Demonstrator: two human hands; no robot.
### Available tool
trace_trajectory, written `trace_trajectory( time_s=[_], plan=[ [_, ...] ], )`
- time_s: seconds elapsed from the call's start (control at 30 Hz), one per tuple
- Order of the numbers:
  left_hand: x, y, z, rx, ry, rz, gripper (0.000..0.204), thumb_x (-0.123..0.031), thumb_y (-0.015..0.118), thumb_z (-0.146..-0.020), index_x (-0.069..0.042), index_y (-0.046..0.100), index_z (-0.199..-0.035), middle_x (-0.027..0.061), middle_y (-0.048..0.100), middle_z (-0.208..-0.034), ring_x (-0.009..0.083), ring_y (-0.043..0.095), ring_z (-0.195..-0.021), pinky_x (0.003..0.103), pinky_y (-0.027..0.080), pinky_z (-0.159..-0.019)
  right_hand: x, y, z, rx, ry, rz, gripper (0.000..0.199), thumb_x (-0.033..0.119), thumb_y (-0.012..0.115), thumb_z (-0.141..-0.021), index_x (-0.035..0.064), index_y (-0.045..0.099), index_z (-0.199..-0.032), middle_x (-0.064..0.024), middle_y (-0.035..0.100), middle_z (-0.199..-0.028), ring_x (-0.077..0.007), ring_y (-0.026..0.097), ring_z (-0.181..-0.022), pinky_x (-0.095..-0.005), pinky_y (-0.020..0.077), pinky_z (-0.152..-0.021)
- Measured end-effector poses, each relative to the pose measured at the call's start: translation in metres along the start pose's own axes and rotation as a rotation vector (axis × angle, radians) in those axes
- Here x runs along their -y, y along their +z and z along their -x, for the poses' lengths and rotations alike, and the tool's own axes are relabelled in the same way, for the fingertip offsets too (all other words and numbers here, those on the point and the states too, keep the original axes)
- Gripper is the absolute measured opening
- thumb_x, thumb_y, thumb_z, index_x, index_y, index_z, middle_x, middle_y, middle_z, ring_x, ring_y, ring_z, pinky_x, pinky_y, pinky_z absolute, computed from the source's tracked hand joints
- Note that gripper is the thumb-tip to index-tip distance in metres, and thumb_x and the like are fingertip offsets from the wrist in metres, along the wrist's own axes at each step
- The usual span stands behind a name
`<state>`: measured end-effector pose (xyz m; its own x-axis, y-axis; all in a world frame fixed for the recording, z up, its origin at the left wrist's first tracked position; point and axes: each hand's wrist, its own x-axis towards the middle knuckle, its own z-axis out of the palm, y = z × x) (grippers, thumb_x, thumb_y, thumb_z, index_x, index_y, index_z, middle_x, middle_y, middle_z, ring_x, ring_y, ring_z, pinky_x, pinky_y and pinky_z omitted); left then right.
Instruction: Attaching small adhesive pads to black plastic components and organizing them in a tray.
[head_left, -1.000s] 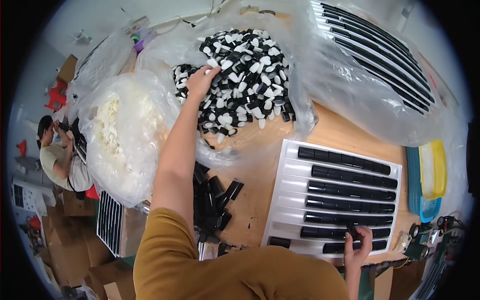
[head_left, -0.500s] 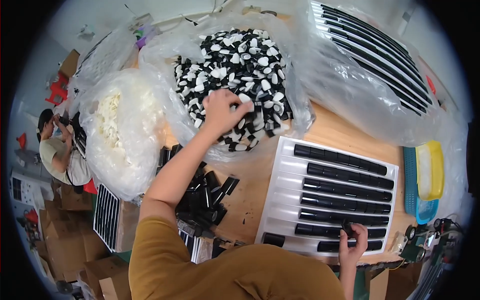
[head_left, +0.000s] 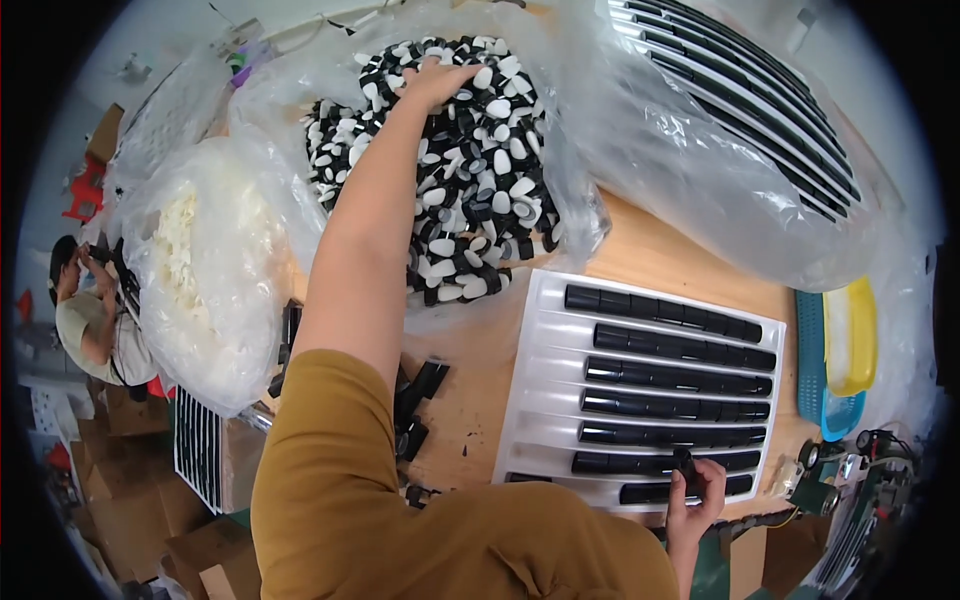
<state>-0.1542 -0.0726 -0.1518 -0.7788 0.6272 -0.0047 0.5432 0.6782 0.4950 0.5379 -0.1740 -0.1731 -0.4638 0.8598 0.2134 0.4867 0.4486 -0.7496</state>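
Step in hand, as judged: loading black caps into the ribbed white tray [head_left: 545,400], w/ restocking from the bulk bag.

L hand [head_left: 437,82] reaches far across the table [head_left: 660,250], palm down on the heap of black-and-white caps [head_left: 470,190] inside the clear plastic bag [head_left: 590,160]; fingers curled into the heap, grip not readable, cannot tell if anything is held.

R hand [head_left: 695,495] at near edge of tray, fingers pinched on a small black cap [head_left: 684,462], set at the near rows.

Tray: five rows look full, nearest row part-filled. Loose black caps [head_left: 415,410] lie on table, left of tray.

Next move calls for: a closed pick from the heap, then seating caps in line in the near row w/o knocking neighbours.
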Motion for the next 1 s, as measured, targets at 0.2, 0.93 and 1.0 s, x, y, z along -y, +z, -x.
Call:
trace_trajectory(
  time_s=[0.2, 0.93, 1.0],
  plan=[
    [0.033, 0.023, 0.046, 0.076, 0.290, -0.257, 0.048, -0.054, 0.039, -0.087, -0.029, 0.068, -0.117, 0.0161, 0.062, -0.119, 0.0328, 0.054, -0.112, 0.042, 0.030, -0.101, 0.003, 0.003, -0.006, -0.010, -0.065, -0.011, 0.024, -0.001, 0.068, -0.082, -0.0006, 0.056, -0.103, -0.0108, 0.054, -0.106, -0.0156, 0.056, -0.085, -0.0240, 0.0482, -0.073],
    [-0.035, -0.015, 0.293, -0.435, 0.574, 0.017, 0.010, -0.010, 0.064, -0.081, -0.007, 0.069, -0.089, 0.0115, 0.066, -0.087, 0.0315, 0.062, -0.094, 0.039, 0.048, -0.084, -0.009, -0.004, 0.044, -0.121, 0.037, -0.365, 0.029, 0.002, 0.060, -0.089, 0.0036, 0.051, -0.117, -0.0020, 0.054, -0.089, -0.0076, 0.051, -0.073, -0.0203, 0.0451, -0.062],
    [-0.056, 0.005, 0.329, -0.190, 0.625, 0.157, 0.013, -0.004, 0.061, -0.080, -0.005, 0.068, -0.091, 0.0124, 0.065, -0.091, 0.0323, 0.061, -0.097, 0.038, 0.049, -0.084, -0.004, -0.002, 0.042, -0.083, 0.063, -0.395, 0.029, 0.003, 0.063, -0.088, 0.0048, 0.051, -0.114, -0.0006, 0.055, -0.088, -0.0074, 0.053, -0.074, -0.0203, 0.0464, -0.062]
  ],
)
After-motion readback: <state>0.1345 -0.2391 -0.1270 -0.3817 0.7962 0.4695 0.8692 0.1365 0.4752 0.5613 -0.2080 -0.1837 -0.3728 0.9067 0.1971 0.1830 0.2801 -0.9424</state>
